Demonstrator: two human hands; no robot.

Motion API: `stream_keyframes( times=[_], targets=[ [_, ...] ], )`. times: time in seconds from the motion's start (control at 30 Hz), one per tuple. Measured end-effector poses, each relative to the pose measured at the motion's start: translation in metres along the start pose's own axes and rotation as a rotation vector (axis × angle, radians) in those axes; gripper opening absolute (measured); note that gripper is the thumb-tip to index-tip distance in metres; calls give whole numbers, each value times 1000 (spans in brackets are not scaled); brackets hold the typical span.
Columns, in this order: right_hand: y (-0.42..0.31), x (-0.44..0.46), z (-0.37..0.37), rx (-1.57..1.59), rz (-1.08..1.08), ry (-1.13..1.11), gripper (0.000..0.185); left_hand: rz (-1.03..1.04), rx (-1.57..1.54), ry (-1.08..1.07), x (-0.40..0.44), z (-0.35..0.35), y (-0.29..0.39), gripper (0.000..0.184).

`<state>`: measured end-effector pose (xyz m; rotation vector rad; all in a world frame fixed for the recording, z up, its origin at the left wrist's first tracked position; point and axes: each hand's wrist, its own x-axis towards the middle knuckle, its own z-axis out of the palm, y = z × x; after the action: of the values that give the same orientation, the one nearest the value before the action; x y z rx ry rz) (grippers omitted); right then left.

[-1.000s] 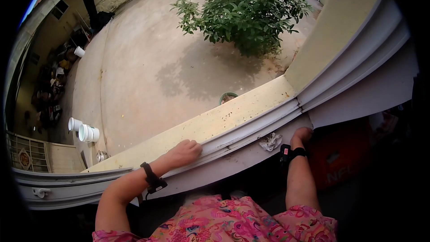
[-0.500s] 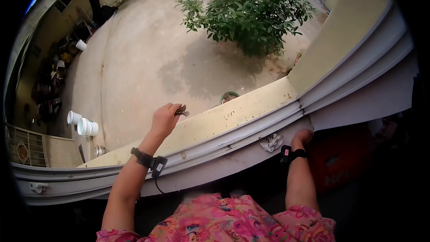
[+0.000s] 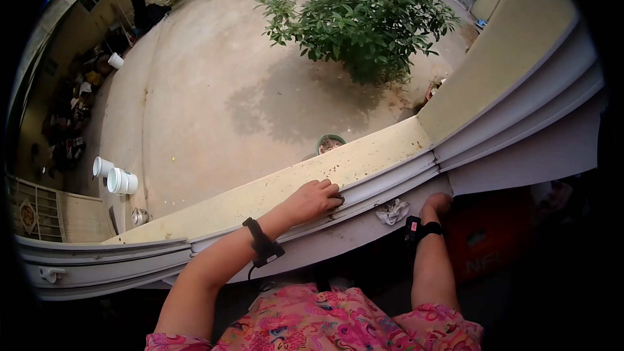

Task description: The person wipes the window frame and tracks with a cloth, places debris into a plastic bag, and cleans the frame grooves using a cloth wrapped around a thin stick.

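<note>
My left hand (image 3: 313, 200) is closed around a small crumpled brownish rag (image 3: 338, 199), mostly hidden by the fingers. It presses down on the white window track (image 3: 364, 190), beside the speckled yellow outer sill (image 3: 273, 198). My right hand (image 3: 438, 203) leans on the inner sill (image 3: 426, 192) near the track's right corner. Its shape is rounded and the fingers look curled, but whatever lies under them is hidden. A crumpled white tissue or cloth (image 3: 392, 211) lies on the inner sill, just left of my right hand.
Dark specks of dirt dot the outer sill. Beyond it are a concrete yard (image 3: 195, 104), a leafy bush (image 3: 364, 19), a green-rimmed pot (image 3: 331, 143) and white buckets (image 3: 121, 181). A wall (image 3: 500, 58) rises at the right. Below the sill sits a red item (image 3: 494, 240).
My left hand has moved right and down, from above the outer sill onto the window track, with the rag still held. My right hand has stayed in place.
</note>
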<state>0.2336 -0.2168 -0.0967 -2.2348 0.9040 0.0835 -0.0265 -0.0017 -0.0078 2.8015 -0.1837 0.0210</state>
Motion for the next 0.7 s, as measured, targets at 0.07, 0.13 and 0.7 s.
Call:
stream_keyframes(
  times=[0.07, 0.13, 0.7],
  targets=[
    [2, -3, 0, 18, -11, 13, 55, -18, -18, -16, -6, 1, 1, 30],
    [10, 12, 10, -32, -36, 15, 55, 8, -10, -61, -15, -1, 0, 32],
    [25, 42, 32, -43, -67, 24, 48, -240, -200, 1, -88, -31, -8, 35]
  ],
)
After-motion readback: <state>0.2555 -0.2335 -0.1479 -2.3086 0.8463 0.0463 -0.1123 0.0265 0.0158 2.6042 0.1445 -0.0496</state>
